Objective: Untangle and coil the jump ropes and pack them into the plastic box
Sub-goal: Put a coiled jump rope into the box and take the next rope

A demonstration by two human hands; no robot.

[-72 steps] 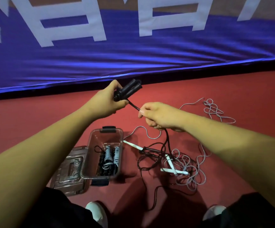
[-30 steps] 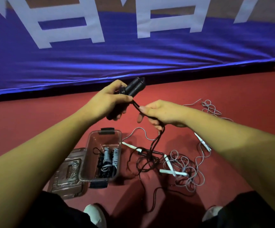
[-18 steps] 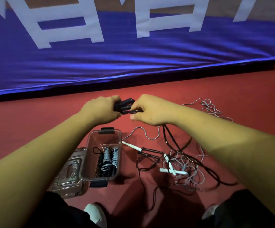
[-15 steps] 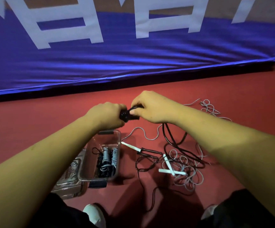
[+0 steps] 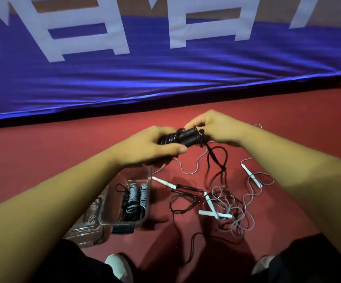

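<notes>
1. Both hands are up in front of me. My left hand (image 5: 151, 146) is curled round the pair of black handles (image 5: 188, 136), thumb laid along them, and my right hand (image 5: 216, 127) is curled over their other end.
2. Black cord (image 5: 214, 158) looks wound round the handles at the left-hand end. The loose rest drops from under the right hand to the floor.
3. Nearest me, a white shoe (image 5: 117, 266) shows between dark trouser legs.
4. Just beyond on the left, the plastic box (image 5: 145, 219) sits open on the floor, with coiled ropes (image 5: 134, 199), grey and black, inside. Its lid (image 5: 84, 227) lies just beside it on the left.
5. Right of the box, a tangle (image 5: 233, 213) of grey and dark ropes lies loose, with white handles (image 5: 208, 201) lying across it.
6. Farther right, one more white handle (image 5: 251, 177) lies apart.
7. Red floor (image 5: 63, 152) runs on to a blue banner (image 5: 165, 78) with white lettering.
</notes>
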